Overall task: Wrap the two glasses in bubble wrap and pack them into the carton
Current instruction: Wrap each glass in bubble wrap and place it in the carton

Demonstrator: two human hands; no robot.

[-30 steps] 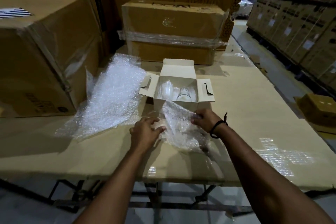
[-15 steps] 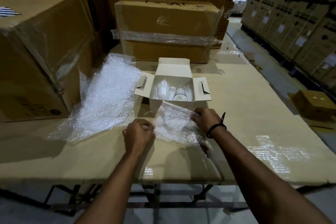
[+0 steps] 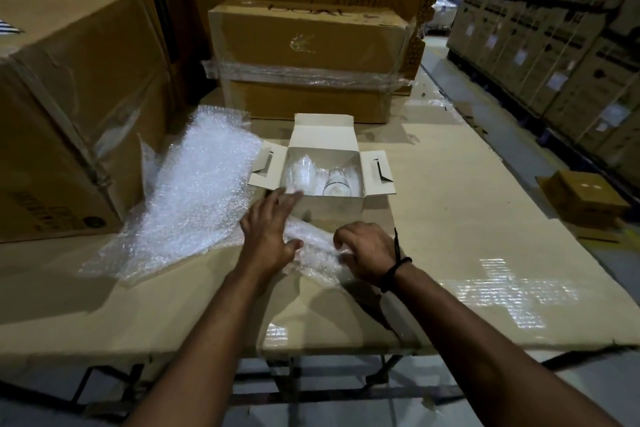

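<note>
a: looking down at the cardboard-covered table [image 3: 450,218], both bare hands are on a small crumpled bubble wrap piece [image 3: 317,253] lying just in front of the carton [image 3: 323,163].

b: what's the left hand [image 3: 268,232] doing?

a: it lies flat, fingers spread apart and stretched forward, tips reaching toward the near wall of the carton. the heel and thumb press on the left end of the small wrap. nothing is gripped there.

b: and the right hand [image 3: 367,250]?

a: curled over, fingers bent down and pinched into the right end of that same wrap, a dark wrist band [image 3: 394,265] behind it.

b: where are the glasses?

a: inside the carton. it's white, all flaps folded out, sitting upright mid-table. the left glass [image 3: 303,175] looks cloudy, as if it has wrap round it, though i can't tell for certain. the right glass [image 3: 337,182] sits beside it, clear, rim visible. whether they touch, i can't say.

b: more wrap about?

a: yes, a large bubble wrap sheet [image 3: 187,198] spreads to the left of the carton, its far edge riding up against the big brown box [image 3: 69,107]. another taped brown box [image 3: 308,59] stands behind the carton, well apart from the hands.
</note>
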